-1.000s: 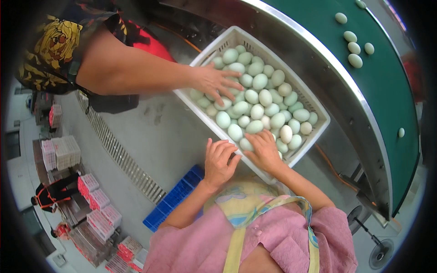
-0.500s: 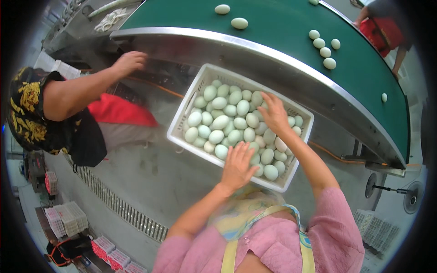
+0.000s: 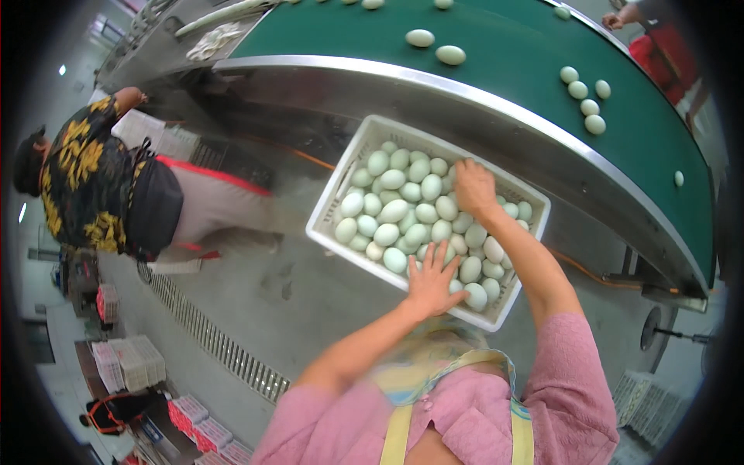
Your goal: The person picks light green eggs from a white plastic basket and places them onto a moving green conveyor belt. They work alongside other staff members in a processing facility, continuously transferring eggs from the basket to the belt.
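A white plastic crate [image 3: 341, 232] full of pale green eggs [image 3: 394, 210] stands in front of me, tilted in view. My left hand [image 3: 432, 284] lies on the eggs by its near side, fingers spread, palm down. Toward the far side, my right hand [image 3: 474, 187] reaches down among the eggs with its fingers bent and close together. Its fingertips are hidden, so anything inside its grasp does not show. One whitish egg [image 3: 476, 297] sits in the near right corner, beside my left thumb.
Beyond the crate runs a green conveyor belt [image 3: 511, 81] with a metal edge, carrying scattered eggs. A co-worker in a dark flowered shirt [image 3: 85, 174] stands at left; another person is at far right. A floor drain grate [image 3: 209, 329] and stacked crates [image 3: 139, 363] lie lower left.
My right hand's fingers have bent down into the eggs; my left stays resting, fingers more spread. The co-worker at left has drawn back an arm and turned away. The view has shifted slightly.
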A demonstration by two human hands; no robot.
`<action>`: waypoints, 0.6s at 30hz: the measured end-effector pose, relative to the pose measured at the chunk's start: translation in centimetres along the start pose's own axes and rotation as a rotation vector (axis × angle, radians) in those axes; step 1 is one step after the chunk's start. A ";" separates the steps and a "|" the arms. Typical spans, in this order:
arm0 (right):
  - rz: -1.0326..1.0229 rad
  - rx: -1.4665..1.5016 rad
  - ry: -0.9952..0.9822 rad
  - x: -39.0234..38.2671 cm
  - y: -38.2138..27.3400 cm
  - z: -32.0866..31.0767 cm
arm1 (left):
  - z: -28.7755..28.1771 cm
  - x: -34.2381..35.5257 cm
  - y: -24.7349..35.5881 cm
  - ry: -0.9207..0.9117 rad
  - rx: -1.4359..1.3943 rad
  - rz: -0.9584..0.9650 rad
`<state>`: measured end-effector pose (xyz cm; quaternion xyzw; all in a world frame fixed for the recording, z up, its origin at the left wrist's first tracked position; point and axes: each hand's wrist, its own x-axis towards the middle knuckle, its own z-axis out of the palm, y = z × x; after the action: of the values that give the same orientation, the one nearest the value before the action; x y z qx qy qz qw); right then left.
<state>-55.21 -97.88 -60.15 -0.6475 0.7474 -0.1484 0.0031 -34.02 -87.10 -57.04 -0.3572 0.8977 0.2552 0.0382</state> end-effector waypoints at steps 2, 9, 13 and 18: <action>0.014 0.065 0.055 -0.2 0.5 -0.7 | -0.7 -0.3 0.3 0.052 -0.039 -0.006; -0.290 0.617 -0.062 -2.6 -8.2 -4.4 | -2.3 -4.5 -1.2 0.391 -0.275 0.104; -0.417 0.522 -0.023 -2.8 -13.5 -1.9 | -3.5 -6.6 -5.3 0.643 -0.211 -0.023; -0.369 0.331 0.133 1.1 -16.3 0.8 | -8.0 -5.0 -11.5 0.697 -0.155 -0.121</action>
<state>-39.51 -101.03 -57.07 -0.7523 0.5809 -0.3091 0.0330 -21.81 -94.91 -53.80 -0.4772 0.8119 0.1830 -0.2822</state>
